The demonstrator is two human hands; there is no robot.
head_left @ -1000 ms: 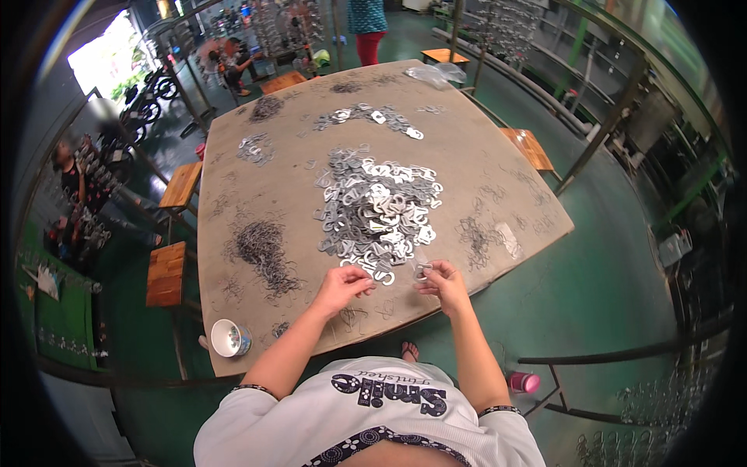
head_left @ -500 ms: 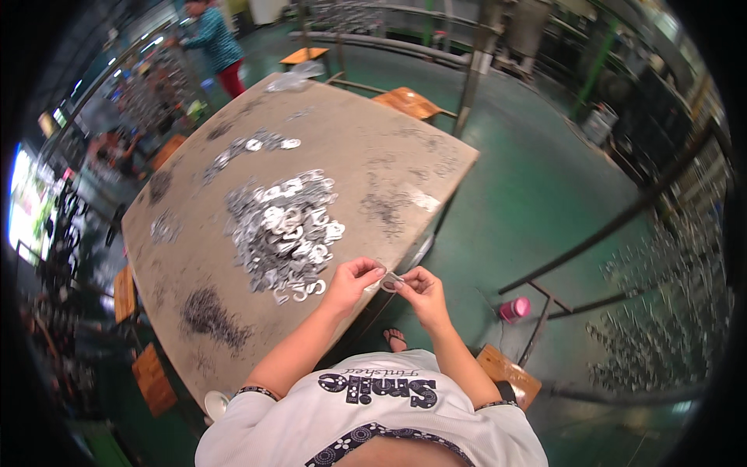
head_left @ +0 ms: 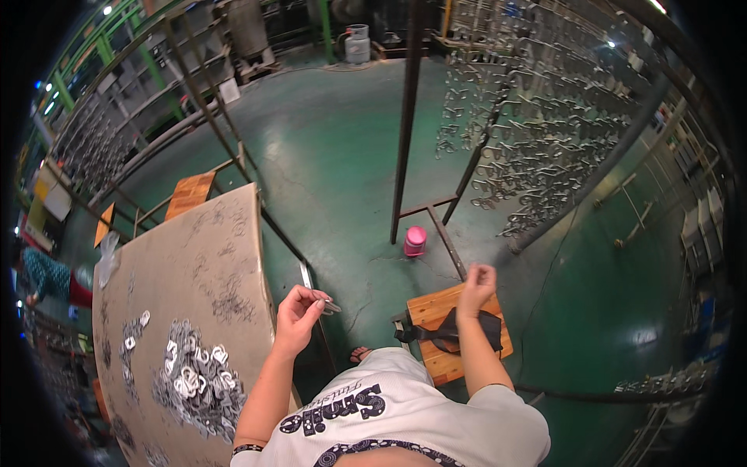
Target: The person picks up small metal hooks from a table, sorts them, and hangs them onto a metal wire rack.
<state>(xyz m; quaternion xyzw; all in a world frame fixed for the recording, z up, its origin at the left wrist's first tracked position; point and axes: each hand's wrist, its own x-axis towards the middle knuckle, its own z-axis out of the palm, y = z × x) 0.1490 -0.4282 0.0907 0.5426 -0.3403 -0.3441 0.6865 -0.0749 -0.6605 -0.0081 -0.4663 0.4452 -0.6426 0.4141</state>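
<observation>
My left hand [head_left: 294,321] is closed in a pinch, just off the right edge of the table [head_left: 175,261]. Between its thumb and fingers sits a small silvery metal piece [head_left: 331,306], slim and looped. Over the wooden stool [head_left: 432,311], my right hand [head_left: 477,289] is raised with its fingers curled together. Whether anything is in those fingers is too small to make out. On the table lies a heap of flat, curved silvery metal pieces [head_left: 198,381], left of my left forearm.
A dark bag [head_left: 481,331] lies on the stool. Beyond it stand a pink container [head_left: 415,240] and a metal frame post [head_left: 405,132]. Rows of metal pieces [head_left: 552,117] hang on a rack at the right. Another person [head_left: 50,276] is at the far left.
My view has swung right, toward the rack. My hands were together at a looped metal piece; now they are apart, the piece in my left hand and my right hand out to the right.
</observation>
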